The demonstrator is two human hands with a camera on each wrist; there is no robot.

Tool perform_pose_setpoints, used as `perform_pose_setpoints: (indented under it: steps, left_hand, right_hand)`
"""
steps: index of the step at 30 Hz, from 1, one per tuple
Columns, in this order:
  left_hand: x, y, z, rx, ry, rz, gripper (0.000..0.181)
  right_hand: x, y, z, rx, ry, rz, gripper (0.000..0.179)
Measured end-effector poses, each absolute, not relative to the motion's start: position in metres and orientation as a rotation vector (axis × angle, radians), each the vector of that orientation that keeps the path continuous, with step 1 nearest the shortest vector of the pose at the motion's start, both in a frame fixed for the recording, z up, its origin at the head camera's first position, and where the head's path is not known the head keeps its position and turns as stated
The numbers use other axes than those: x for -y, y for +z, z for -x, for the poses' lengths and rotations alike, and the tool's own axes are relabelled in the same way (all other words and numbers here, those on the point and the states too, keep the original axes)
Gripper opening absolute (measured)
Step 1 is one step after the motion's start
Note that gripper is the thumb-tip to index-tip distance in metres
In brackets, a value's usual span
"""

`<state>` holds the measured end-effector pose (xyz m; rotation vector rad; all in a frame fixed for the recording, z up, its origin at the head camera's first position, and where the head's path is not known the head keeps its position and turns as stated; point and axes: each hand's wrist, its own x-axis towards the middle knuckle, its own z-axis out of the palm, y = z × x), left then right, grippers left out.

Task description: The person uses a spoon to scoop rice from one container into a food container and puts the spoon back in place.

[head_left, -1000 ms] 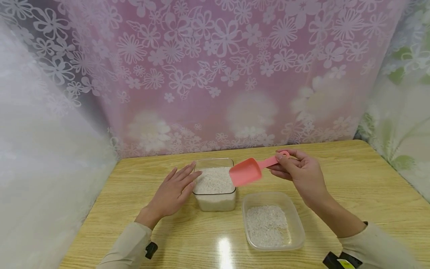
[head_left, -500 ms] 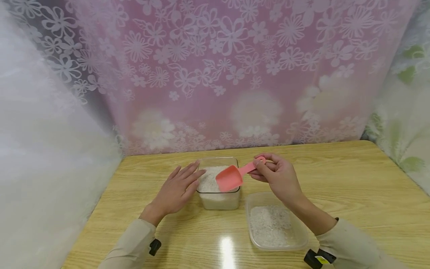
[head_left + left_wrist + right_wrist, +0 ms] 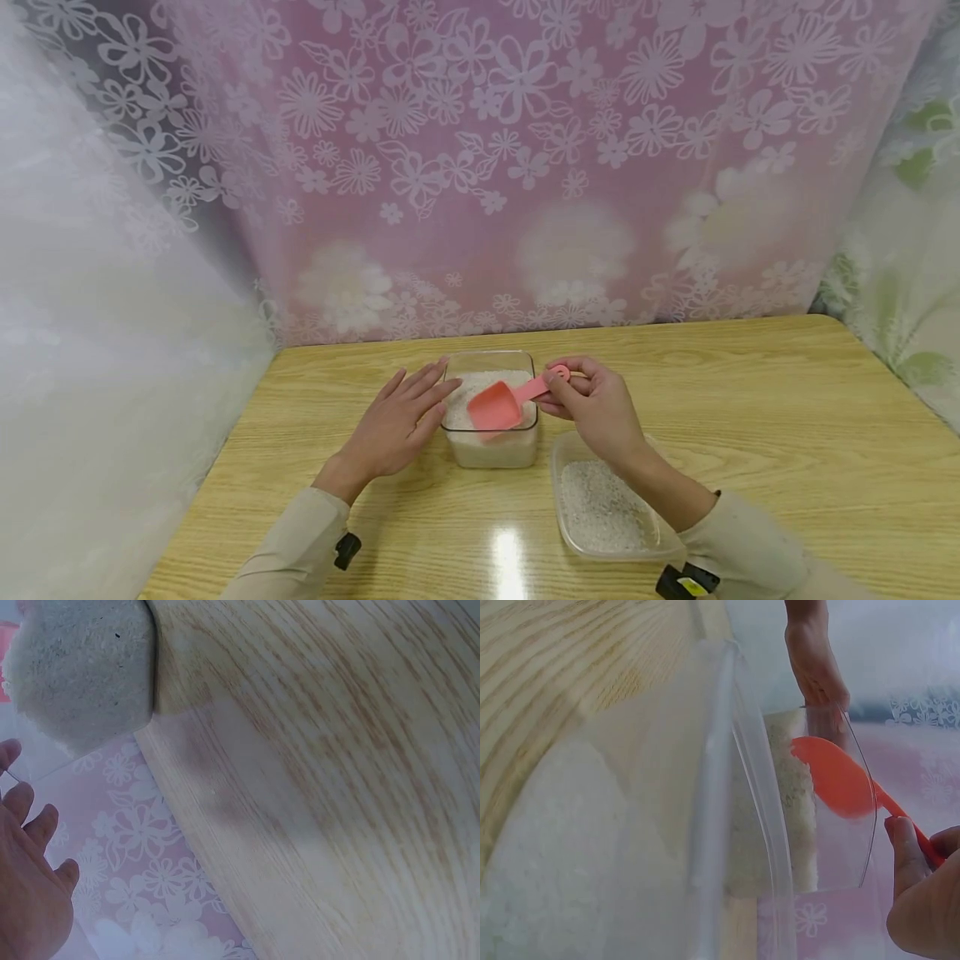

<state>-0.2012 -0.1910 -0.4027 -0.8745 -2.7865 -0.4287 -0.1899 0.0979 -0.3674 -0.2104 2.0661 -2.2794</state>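
Observation:
A clear square container (image 3: 491, 456) stands on the table, filled well up with white rice (image 3: 82, 667). My right hand (image 3: 592, 408) pinches the handle of a pink scoop (image 3: 495, 407) between thumb and fingers. The scoop's bowl is inside the container, and in the right wrist view its front edge dips into the rice. With fingers straight and spread, my left hand (image 3: 397, 421) rests against the container's left rim. To the right and nearer sits a lower translucent plastic box (image 3: 562, 517) with a layer of rice in it, partly hidden by my right forearm.
The wooden table (image 3: 300, 417) carries both containers. Behind it hangs a pink flowered curtain (image 3: 465, 167), and pale sheets close off the left and right sides. Each wrist wears a black strap with a small device (image 3: 347, 550).
My right hand has moved left and down, bringing the pink scoop from above the container's right rim into the rice. My left hand has stayed at the rim.

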Motion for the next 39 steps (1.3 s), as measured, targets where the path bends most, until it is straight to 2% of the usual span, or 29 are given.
perform_pose_setpoints:
  steps: [14,32,39]
  left_hand:
    - [0.189,-0.397,0.201,2.791,-0.236,0.889,0.049]
    - [0.192,-0.397,0.2,2.799,-0.209,0.884,0.049]
    - [0.191,-0.398,0.2,2.796,-0.256,0.896,0.048]
  right_hand:
    - [-0.083,-0.37,0.188,-1.916,-2.248,0.089,0.027]
    - [-0.082,-0.367,0.194,-1.831,-2.215,0.093,0.026]
    - [-0.091,-0.366,0.191,-1.71,-2.257,0.037,0.034]
